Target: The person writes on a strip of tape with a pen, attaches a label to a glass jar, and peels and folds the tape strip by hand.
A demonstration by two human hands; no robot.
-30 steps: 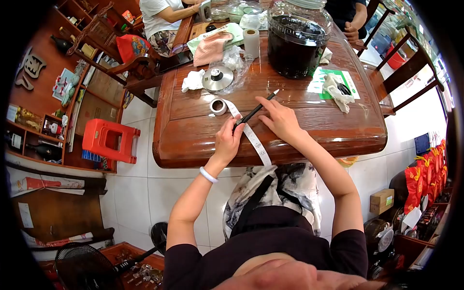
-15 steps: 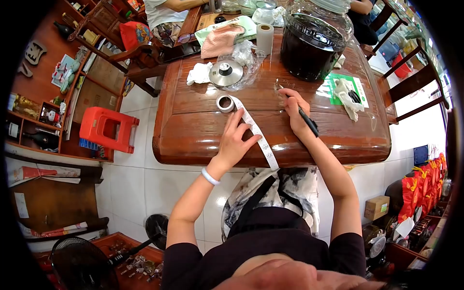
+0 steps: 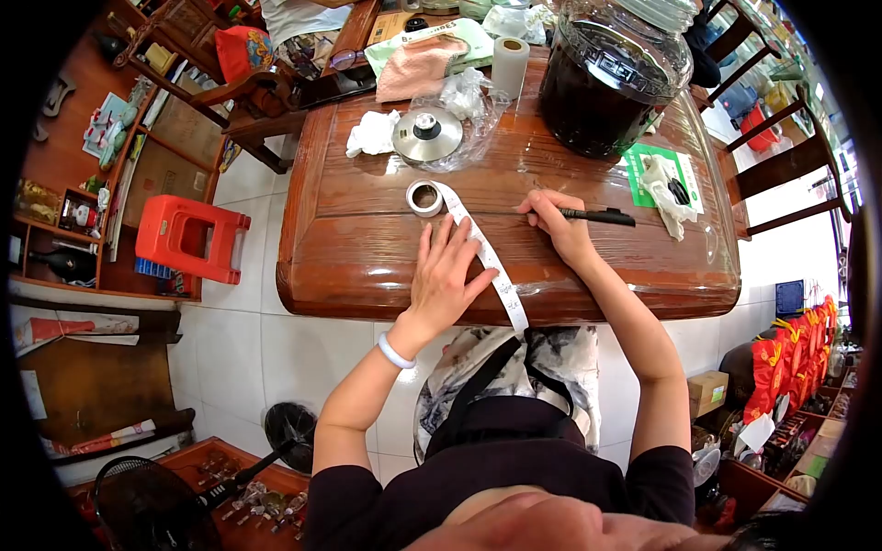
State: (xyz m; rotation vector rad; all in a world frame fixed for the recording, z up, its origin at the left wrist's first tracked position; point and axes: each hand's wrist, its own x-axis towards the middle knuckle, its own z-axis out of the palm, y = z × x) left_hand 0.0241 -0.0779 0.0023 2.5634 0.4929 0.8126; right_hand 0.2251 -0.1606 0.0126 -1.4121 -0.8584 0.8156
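A strip of white tape [image 3: 503,286] with small dark writing runs from its roll [image 3: 424,197] to the table's front edge, its end hanging by my lap. My left hand [image 3: 444,275] lies flat with fingers spread, fingertips on or beside the strip's left side. To the right of the strip, my right hand [image 3: 558,223] pinches a black pen [image 3: 602,217] low over the wood. The pen's dark end points right; its tip is hidden at my fingers.
The wooden table [image 3: 358,248] holds a metal lid [image 3: 427,136], crumpled tissue [image 3: 372,134], a pink cloth [image 3: 418,69], a plastic-film roll [image 3: 509,67], a large jar of dark liquid [image 3: 606,83] and a green packet [image 3: 643,174]. A red stool [image 3: 191,239] stands left.
The pen has gone from between both hands into my right hand alone, which moved right. My left hand let go of it and spread out by the tape.
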